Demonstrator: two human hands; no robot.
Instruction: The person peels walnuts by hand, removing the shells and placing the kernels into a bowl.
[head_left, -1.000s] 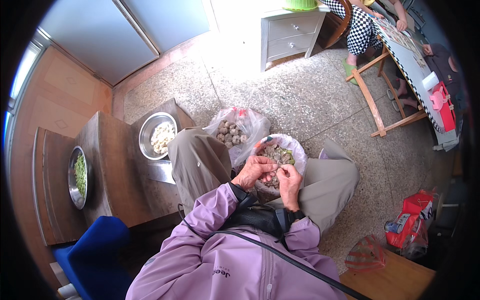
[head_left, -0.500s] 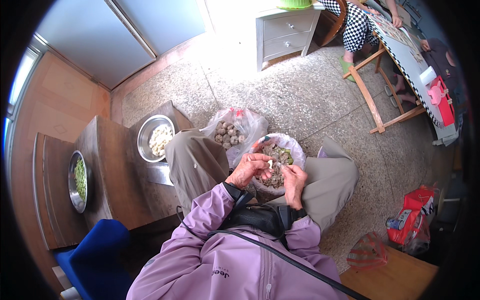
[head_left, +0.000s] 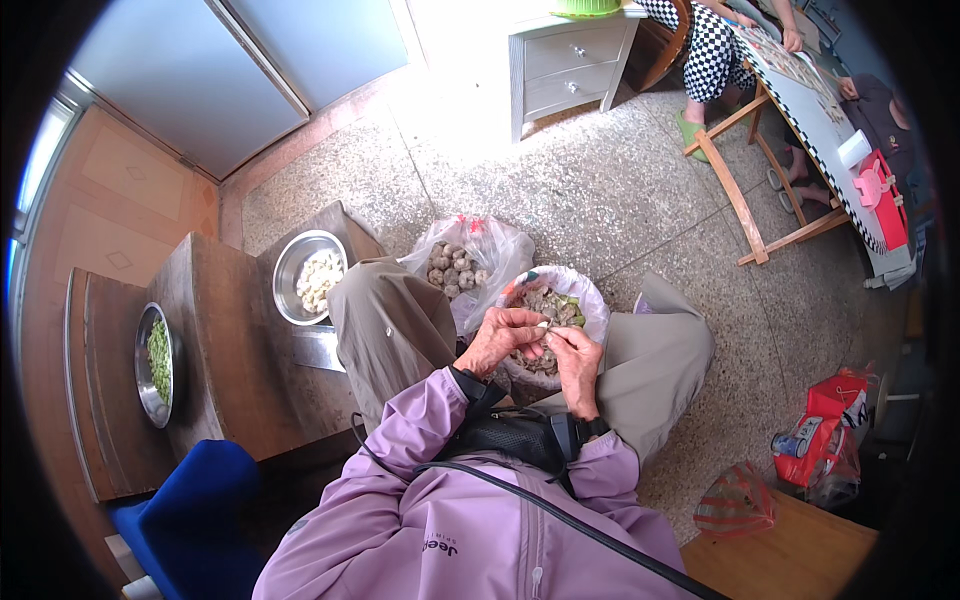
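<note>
Over a lined bin (head_left: 599,318) between my knees, my left hand (head_left: 497,340) pinches a small white garlic clove (head_left: 543,325). The fingertips of my right hand (head_left: 577,368) are closed on the same clove, touching my left fingertips. Papery skins and some green scraps (head_left: 570,314) fill the bin below. Beyond my left knee, a clear plastic bag (head_left: 510,243) holds several whole garlic bulbs (head_left: 456,270). A steel bowl (head_left: 281,283) of pale peeled cloves (head_left: 320,278) sits on the wooden bench to the left.
A flat metal blade (head_left: 318,350) lies by the bowl on the bench (head_left: 260,370). Farther left is a steel bowl of chopped greens (head_left: 160,358). A blue chair (head_left: 200,500) stands near left. Two people sit at a folding table (head_left: 800,120) far right; red bags (head_left: 820,440) lie near right.
My right hand has moved slightly left and up, bringing its fingertips against the clove and my left fingers. Less of the clove shows now.
</note>
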